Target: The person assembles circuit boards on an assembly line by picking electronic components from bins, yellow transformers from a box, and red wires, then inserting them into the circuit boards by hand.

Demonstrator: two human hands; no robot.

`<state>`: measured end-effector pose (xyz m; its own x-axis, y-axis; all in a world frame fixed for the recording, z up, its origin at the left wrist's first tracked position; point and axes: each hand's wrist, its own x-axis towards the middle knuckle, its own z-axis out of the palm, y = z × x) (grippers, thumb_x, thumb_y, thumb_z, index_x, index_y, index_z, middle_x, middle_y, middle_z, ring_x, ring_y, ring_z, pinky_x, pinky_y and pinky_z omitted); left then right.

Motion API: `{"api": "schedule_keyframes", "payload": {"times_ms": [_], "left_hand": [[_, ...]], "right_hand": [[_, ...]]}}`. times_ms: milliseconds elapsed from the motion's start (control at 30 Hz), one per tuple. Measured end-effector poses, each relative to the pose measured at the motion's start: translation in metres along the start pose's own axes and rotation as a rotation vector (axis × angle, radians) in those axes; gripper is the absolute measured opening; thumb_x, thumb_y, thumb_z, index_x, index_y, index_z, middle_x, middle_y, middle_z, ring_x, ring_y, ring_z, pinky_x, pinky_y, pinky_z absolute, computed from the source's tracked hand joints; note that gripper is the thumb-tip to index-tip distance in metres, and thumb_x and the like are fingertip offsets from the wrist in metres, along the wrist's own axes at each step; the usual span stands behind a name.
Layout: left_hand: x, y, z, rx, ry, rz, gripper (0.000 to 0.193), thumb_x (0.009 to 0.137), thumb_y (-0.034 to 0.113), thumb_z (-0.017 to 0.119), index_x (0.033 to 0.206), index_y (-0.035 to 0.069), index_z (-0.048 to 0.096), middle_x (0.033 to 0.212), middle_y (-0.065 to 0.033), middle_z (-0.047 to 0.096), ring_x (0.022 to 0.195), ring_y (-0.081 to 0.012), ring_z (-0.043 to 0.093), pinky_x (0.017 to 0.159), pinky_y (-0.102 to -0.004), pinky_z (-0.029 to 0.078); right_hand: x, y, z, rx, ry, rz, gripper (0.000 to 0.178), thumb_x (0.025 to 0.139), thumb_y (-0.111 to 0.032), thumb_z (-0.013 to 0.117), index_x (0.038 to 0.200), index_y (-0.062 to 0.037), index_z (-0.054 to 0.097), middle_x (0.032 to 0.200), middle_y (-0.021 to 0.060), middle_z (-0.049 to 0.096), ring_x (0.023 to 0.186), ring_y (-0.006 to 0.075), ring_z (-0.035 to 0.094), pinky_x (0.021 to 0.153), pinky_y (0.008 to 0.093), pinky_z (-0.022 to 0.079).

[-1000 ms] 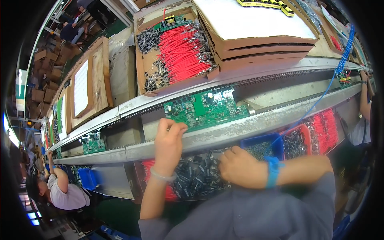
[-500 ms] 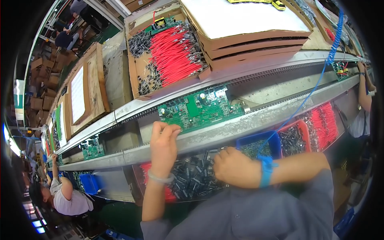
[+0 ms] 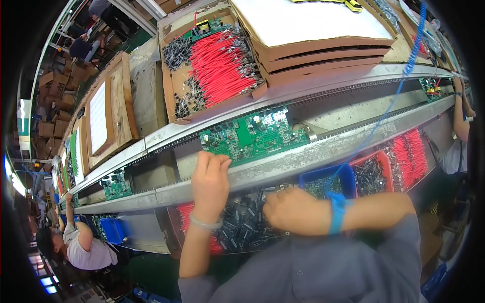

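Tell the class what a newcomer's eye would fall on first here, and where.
Probably the bright red wires first, bunched in the cardboard box beyond the conveyor. Next, the large green circuit board on the conveyor at centre, the left hand at its near left corner. Below, the right hand is over a heap of black components.

Passage: conveyor channel (image 3: pixel 348 107), right of centre; obstructions: blue hose (image 3: pixel 411 58) across it, circuit board (image 3: pixel 257 139) at centre, boxes (image 3: pixel 323 61) above

Head camera: fisheye, head-worn, facing down.
Near: left hand (image 3: pixel 210 182) at 7–8 o'clock, right hand (image 3: pixel 293 212) at 5. Far: boxes (image 3: pixel 59 103) at 9–10.
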<state>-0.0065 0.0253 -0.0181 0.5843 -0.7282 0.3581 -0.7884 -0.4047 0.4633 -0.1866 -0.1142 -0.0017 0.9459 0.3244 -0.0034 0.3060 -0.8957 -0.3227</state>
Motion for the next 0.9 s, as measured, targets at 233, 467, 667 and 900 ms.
{"api": "schedule_keyframes", "payload": {"times_ms": [233, 467, 667, 900], "left_hand": [[0.004, -0.001, -0.004, -0.086, -0.063, -0.005, 0.008, 0.089, 0.0, 0.071, 0.096, -0.001, 0.068, 0.093, -0.0142, 0.055, 0.079, -0.0345, 0.062, 0.07, -0.0429, 0.051], [0.002, 0.003, -0.004, -0.068, -0.048, -0.005, 0.007, 0.089, 0.001, 0.071, 0.095, -0.002, 0.068, 0.092, -0.0146, 0.055, 0.078, -0.0339, 0.062, 0.069, -0.0425, 0.051], [0.001, 0.001, -0.002, -0.075, -0.037, -0.008, 0.008, 0.089, 0.0, 0.071, 0.096, -0.002, 0.069, 0.092, -0.0143, 0.056, 0.078, -0.034, 0.062, 0.069, -0.0423, 0.051], [0.004, 0.002, -0.013, -0.052, -0.173, 0.026, 0.015, 0.088, -0.001, 0.072, 0.103, -0.002, 0.071, 0.094, -0.0138, 0.057, 0.082, -0.0329, 0.063, 0.072, -0.0418, 0.051]], "right_hand": [[0.0, 0.008, -0.001, 0.082, 0.099, -0.044, 0.014, 0.077, -0.014, 0.064, 0.083, -0.0017, 0.066, 0.086, 0.0129, 0.064, 0.072, 0.0268, 0.07, 0.064, 0.0376, 0.057], [-0.002, 0.01, -0.017, 0.175, 0.037, -0.048, 0.014, 0.078, -0.01, 0.066, 0.086, 0.0001, 0.071, 0.082, 0.0161, 0.071, 0.074, 0.0284, 0.074, 0.06, 0.0395, 0.059], [-0.003, 0.014, -0.019, 0.207, 0.043, -0.059, 0.012, 0.077, -0.01, 0.066, 0.083, -0.0001, 0.07, 0.081, 0.0164, 0.071, 0.07, 0.0292, 0.073, 0.058, 0.0398, 0.059], [-0.007, 0.023, -0.028, 0.171, 0.093, -0.088, 0.009, 0.076, -0.011, 0.064, 0.082, -0.0043, 0.064, 0.081, 0.0096, 0.066, 0.076, 0.026, 0.071, 0.061, 0.0375, 0.057]]}}
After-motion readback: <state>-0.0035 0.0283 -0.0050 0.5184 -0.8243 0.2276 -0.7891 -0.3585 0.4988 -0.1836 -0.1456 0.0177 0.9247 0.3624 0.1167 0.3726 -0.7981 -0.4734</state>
